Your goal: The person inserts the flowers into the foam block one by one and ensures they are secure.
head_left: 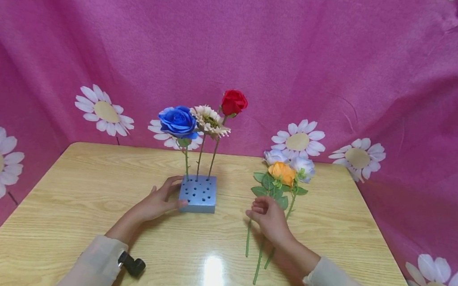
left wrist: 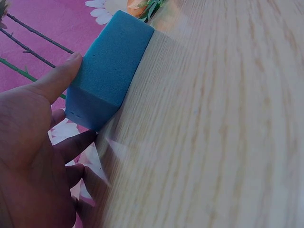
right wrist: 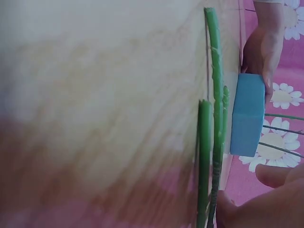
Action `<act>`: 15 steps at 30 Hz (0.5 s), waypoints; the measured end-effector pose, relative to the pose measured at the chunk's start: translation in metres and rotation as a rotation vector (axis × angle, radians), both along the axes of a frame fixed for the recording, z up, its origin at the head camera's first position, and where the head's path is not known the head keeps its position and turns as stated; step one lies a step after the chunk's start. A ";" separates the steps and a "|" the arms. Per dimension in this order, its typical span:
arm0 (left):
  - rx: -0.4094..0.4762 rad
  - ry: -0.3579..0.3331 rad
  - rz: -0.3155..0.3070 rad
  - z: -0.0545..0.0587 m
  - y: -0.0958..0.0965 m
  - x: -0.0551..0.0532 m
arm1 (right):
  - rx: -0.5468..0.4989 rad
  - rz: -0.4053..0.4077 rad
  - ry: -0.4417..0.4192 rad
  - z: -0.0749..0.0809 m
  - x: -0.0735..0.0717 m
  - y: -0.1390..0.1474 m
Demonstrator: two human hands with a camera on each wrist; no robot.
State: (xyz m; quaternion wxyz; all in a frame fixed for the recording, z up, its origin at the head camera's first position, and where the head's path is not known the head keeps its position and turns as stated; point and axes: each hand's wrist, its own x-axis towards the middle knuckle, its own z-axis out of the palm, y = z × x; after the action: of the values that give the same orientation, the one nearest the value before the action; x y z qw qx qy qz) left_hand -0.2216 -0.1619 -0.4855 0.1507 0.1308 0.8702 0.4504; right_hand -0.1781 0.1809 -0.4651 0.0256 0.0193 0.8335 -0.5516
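Note:
A blue foam block with several holes in its top stands on the table. Stems of a blue rose, a cream daisy-like flower and a red rose stand upright in its back holes. My left hand holds the block's left side, thumb at the front and a finger near the back corner. Over the lying flower stems is my right hand, its thumb apart from a fingertip close by the stems. An orange rose lies just beyond that hand.
Two pale lavender roses lie beside the orange one, with green leaves below the blooms. The wooden table ends at a magenta curtain printed with white daisies. Black wrist devices sit at both sleeves.

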 end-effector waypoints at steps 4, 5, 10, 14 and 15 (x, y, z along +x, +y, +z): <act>0.001 0.000 -0.002 0.000 0.000 0.000 | 0.033 -0.013 -0.010 -0.001 0.005 0.001; 0.001 0.000 -0.003 0.001 0.000 0.001 | 0.038 -0.015 -0.012 -0.002 0.005 0.001; 0.003 -0.003 -0.002 0.001 0.000 0.001 | 0.077 -0.020 0.004 -0.006 0.007 0.000; 0.003 -0.004 -0.003 0.001 0.000 0.000 | 0.106 -0.023 0.018 -0.009 0.007 -0.001; 0.002 -0.003 -0.003 0.001 0.000 0.000 | 0.113 -0.023 0.017 -0.010 0.008 -0.001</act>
State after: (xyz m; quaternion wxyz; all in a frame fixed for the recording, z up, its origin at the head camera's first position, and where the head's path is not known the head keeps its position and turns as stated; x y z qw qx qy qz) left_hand -0.2211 -0.1622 -0.4845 0.1527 0.1315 0.8693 0.4514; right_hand -0.1704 0.1795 -0.4748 0.0112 0.0257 0.8632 -0.5040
